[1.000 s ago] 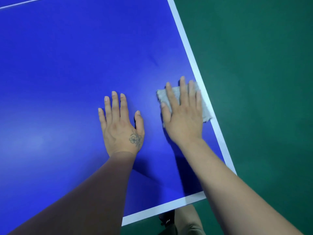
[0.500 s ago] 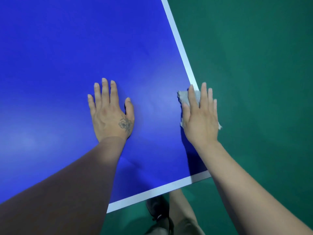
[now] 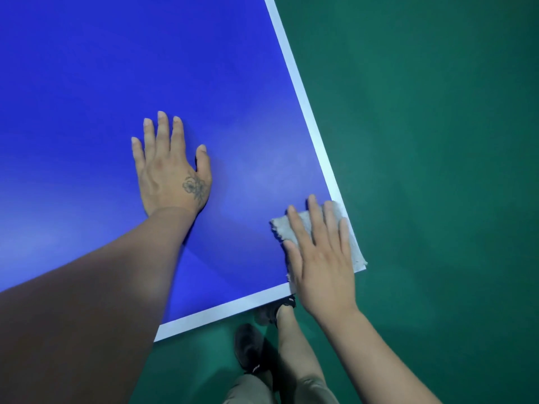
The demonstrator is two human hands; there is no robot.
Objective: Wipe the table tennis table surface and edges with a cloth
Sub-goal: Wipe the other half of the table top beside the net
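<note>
Our right hand (image 3: 320, 258), fingers flat, has slid the grey fuzzy cloth (image 3: 294, 228) down the white side line to the near corner of the blue table (image 3: 145, 68). Our left hand (image 3: 172, 167) stays flat on the surface, holding nothing. We judge this side edge is finished, and the near end edge comes next.

Cloth (image 3: 354, 252) on table (image 3: 145, 68) corner, under right hand (image 3: 320, 258).
</note>
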